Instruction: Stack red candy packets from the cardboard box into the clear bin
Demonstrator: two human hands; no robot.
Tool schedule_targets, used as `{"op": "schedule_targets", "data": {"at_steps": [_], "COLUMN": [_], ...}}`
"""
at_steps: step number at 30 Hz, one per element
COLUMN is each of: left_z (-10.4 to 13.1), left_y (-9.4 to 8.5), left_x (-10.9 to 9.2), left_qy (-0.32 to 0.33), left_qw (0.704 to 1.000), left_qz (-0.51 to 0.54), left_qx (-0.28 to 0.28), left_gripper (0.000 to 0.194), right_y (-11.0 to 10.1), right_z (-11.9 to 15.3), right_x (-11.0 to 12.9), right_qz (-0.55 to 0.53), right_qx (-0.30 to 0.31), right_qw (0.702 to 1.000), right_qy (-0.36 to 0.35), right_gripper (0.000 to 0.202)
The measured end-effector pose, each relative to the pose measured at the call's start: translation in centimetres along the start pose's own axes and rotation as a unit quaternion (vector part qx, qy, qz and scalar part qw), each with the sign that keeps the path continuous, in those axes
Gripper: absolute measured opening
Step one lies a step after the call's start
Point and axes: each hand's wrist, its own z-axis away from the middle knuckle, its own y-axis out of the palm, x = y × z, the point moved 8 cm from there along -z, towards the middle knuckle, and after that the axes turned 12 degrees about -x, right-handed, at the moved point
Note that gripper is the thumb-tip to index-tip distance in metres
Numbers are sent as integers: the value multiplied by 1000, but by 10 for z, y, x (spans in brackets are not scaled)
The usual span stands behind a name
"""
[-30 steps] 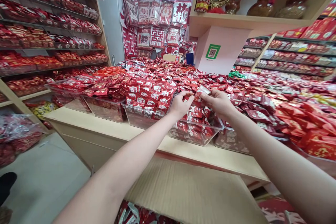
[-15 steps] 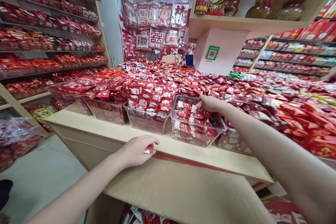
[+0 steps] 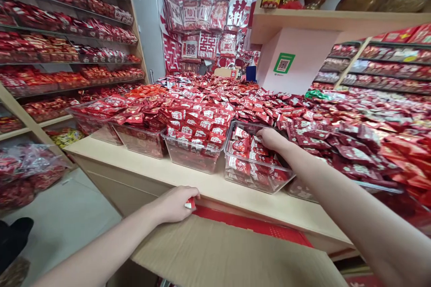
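My left hand (image 3: 177, 204) is closed round a small red and white packet (image 3: 190, 203), just above the cardboard flap (image 3: 235, 251) at the counter's front. My right hand (image 3: 272, 139) reaches into a clear plastic bin (image 3: 259, 179), its fingers closed at the red and white packets (image 3: 239, 147) stacked inside. What those fingers hold, if anything, is hidden. Directly left of that bin stands another clear bin (image 3: 191, 157) heaped with similar packets.
More bins line the wooden counter (image 3: 117, 161), with a wide heap of red packets (image 3: 215, 89) behind. Shelves (image 3: 67, 31) of packets stand left. A wooden display shelf (image 3: 303, 18) overhangs at upper right. Bagged goods (image 3: 30, 170) lie at lower left.
The view has shifted slightly. My left hand sits a little lower with its packet, and more of a red strip shows behind the cardboard flap. My right hand stays in the bin, slightly deeper.
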Motion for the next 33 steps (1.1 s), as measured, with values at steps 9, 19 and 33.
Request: {"op": "schedule_targets", "data": {"at_steps": [9, 19, 33], "left_z": [-1, 0, 2], "left_y": [-1, 0, 1], "left_x": [-3, -3, -4], "left_qy": [-7, 0, 10], "left_qw": [1000, 1000, 999], "left_qz": [-13, -25, -41], "left_qx": [-1, -9, -14], "left_gripper": [24, 22, 22], "right_y": [-7, -47, -28], "right_z": [0, 5, 12], "right_x": [-4, 18, 59], "right_qz": [16, -93, -115], "right_qx": [-35, -159, -37], "right_qw": [998, 983, 982], "right_qy": [43, -8, -144], "right_gripper": [26, 36, 34]}}
